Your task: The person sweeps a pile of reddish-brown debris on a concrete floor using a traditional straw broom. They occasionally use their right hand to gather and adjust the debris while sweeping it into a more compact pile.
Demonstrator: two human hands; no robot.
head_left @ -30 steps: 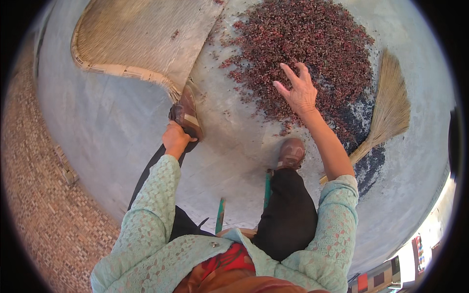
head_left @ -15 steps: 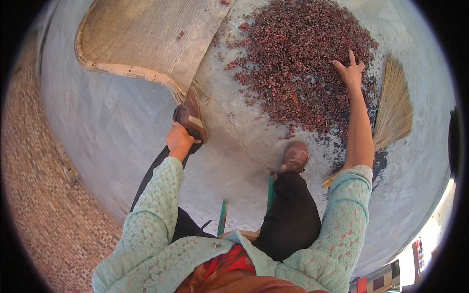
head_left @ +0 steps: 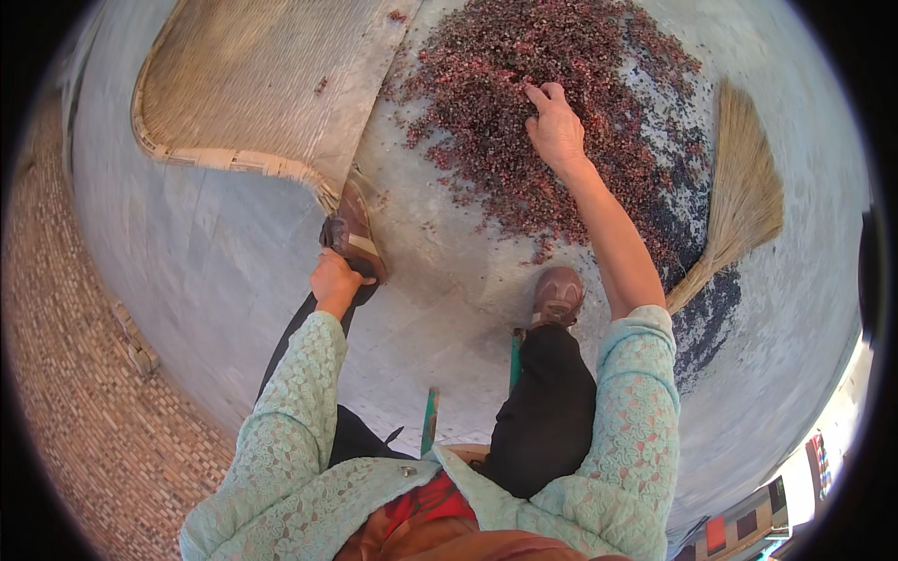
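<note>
My right hand point(head_left: 558, 126) was over the middle of a broad, loose heap of dark red and brown dried pods point(head_left: 524, 42), which lay on the far side of the smooth grey concrete floor point(head_left: 449, 327), slightly right of centre. The fingers were loosely bent and partly spread, their tips down at the crumbly surface; I could not tell whether any pods were caught under them. My left hand point(head_left: 337, 280) was set against the heel of my brown left shoe point(head_left: 351, 220), thumb stretched along it; the other fingers were hidden, so I could not tell how tightly they closed.

Fine black grains point(head_left: 708, 323) trailed along the heap's right side and toward me in a dusty patch. Across them slanted a pale straw broom point(head_left: 748, 178), its stiff bristles fanned out at the far end, its narrow handle running nearer and passing behind my right arm. That bare forearm also blocked part of the heap's near edge.

Far left lay a tan woven tray point(head_left: 253, 84), ribbed, with a curved, bound rim and a small reddish clump point(head_left: 321, 86) on it; its near corner came right up to the left shoe. My brown right shoe point(head_left: 558, 292) stood just short of the heap, beside a green stool leg point(head_left: 515, 360).
</note>
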